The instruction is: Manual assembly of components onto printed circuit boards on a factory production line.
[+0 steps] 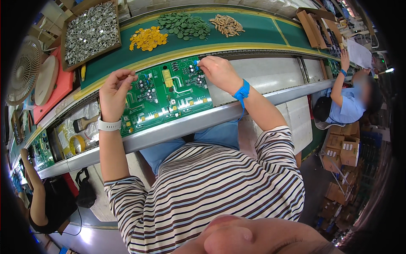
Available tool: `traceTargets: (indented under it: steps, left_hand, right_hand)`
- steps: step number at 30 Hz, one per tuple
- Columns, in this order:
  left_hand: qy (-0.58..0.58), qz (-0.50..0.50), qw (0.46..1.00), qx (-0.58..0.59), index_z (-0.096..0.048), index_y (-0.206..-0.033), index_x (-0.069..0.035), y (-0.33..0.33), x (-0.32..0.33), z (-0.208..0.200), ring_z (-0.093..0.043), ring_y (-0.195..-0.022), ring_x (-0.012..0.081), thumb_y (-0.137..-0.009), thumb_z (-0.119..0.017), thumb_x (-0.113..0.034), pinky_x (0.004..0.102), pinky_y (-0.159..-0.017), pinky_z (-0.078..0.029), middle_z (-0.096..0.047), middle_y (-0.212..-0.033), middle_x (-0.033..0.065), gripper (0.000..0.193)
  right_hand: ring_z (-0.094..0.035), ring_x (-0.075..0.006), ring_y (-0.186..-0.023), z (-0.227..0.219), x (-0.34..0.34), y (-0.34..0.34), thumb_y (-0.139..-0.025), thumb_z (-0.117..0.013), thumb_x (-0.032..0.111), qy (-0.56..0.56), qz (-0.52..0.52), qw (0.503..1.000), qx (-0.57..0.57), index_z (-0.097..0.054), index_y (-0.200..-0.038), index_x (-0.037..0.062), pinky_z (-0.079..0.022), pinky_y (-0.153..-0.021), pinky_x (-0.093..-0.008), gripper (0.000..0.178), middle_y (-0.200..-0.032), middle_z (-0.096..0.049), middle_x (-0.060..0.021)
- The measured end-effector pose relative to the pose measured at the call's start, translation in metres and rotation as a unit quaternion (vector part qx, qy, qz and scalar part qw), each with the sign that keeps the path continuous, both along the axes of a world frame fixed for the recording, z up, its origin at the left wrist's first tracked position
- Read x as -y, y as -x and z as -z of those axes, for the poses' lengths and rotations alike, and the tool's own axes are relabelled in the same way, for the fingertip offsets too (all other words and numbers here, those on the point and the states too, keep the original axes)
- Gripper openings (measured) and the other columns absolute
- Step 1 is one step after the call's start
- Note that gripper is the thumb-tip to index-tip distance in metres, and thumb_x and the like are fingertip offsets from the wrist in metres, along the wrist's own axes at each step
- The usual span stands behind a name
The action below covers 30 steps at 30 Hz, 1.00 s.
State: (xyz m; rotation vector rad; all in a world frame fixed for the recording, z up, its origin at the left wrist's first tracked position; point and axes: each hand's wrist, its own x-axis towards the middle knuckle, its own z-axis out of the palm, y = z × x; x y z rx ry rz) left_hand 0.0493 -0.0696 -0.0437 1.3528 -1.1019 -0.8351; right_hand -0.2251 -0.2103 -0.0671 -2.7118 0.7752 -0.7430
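A large green circuit board (148, 109) lies on the line's rails in front of me, with small capacitors, yellow parts and a yellow block on it. My right hand (220, 73), a blue strap at its wrist, is at the board's far right corner. Its thumb and fingers are pinched together beside small blue and white parts; what they hold is too small to name. Over the board's far left corner, my left hand (114, 94) has thumb and forefinger closed together. Anything between those fingertips cannot be made out. A white band circles that wrist.
Beyond the rail, piles of yellow disc parts (148, 39), green disc parts (184, 26) and beige parts (226, 25) lie on a green surface. A cardboard box (67, 63) holds metal pieces. Left of the board are a brush (86, 122) and tape roll (77, 144). Co-workers sit on both sides.
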Motion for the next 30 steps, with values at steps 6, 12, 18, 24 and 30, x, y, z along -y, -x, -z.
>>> traceTargets:
  steps: [6, 12, 18, 24, 30]
  left_hand:
    - [-0.008, 0.018, 1.0, 0.004, -0.057, -0.098, 0.002, -0.002, -0.002, 0.0, -0.062, -0.087, 0.0134, -0.085, -0.056, -0.003, 0.0197, -0.067, -0.045, -0.062, -0.091, 0.0058, 0.014]
    - [-0.037, 0.032, 0.999, 0.013, -0.057, -0.101, 0.002, 0.005, 0.001, 0.005, -0.063, -0.087, 0.014, -0.084, -0.056, -0.002, 0.0205, -0.067, -0.046, -0.062, -0.092, 0.0069, 0.017]
    - [-0.09, 0.043, 0.991, 0.089, -0.059, -0.098, 0.004, 0.019, 0.009, -0.004, -0.063, -0.078, 0.0114, -0.083, -0.059, -0.004, 0.0208, -0.068, -0.048, -0.066, -0.082, 0.0073, 0.017]
    - [-0.05, 0.117, 0.926, 0.354, -0.063, -0.088, 0.0, 0.019, 0.034, -0.01, -0.057, -0.07, 0.0155, -0.074, -0.066, -0.006, 0.0254, -0.064, -0.045, -0.058, -0.079, 0.0069, 0.015]
    - [-0.126, 0.147, 0.899, 0.393, -0.065, -0.083, -0.002, 0.019, 0.044, -0.012, -0.052, -0.067, 0.0182, -0.072, -0.067, -0.008, 0.0282, -0.062, -0.043, -0.052, -0.077, 0.0073, 0.013]
  right_hand:
    - [-0.059, -0.0303, -0.07, 0.001, 0.0, 0.0, -0.077, -0.057, 0.007, 0.008, -0.021, 0.999, 0.035, -0.057, -0.082, 0.0054, -0.048, -0.059, -0.0399, 0.006, -0.076, -0.06, -0.0114]
    - [-0.059, -0.0314, -0.071, -0.01, -0.001, 0.009, -0.077, -0.06, 0.011, -0.108, 0.031, 0.994, 0.012, -0.052, -0.09, 0.0059, -0.047, -0.06, -0.041, 0.016, -0.078, -0.061, -0.0132]
    - [-0.06, -0.0291, -0.073, -0.027, -0.024, 0.023, -0.078, -0.062, 0.012, -0.074, 0.041, 0.995, 0.053, -0.054, -0.095, 0.0037, -0.048, -0.063, -0.0366, 0.02, -0.084, -0.061, -0.0137]
    - [-0.059, -0.0273, -0.075, -0.021, -0.042, 0.039, -0.078, -0.062, 0.01, -0.074, 0.028, 0.994, 0.081, -0.056, -0.097, 0.0047, -0.048, -0.065, -0.0358, 0.021, -0.087, -0.061, -0.0115]
    - [-0.059, -0.0268, -0.076, -0.011, -0.042, 0.041, -0.076, -0.062, 0.008, -0.078, 0.016, 0.988, 0.13, -0.056, -0.097, 0.0043, -0.048, -0.066, -0.0351, 0.022, -0.087, -0.061, -0.0105]
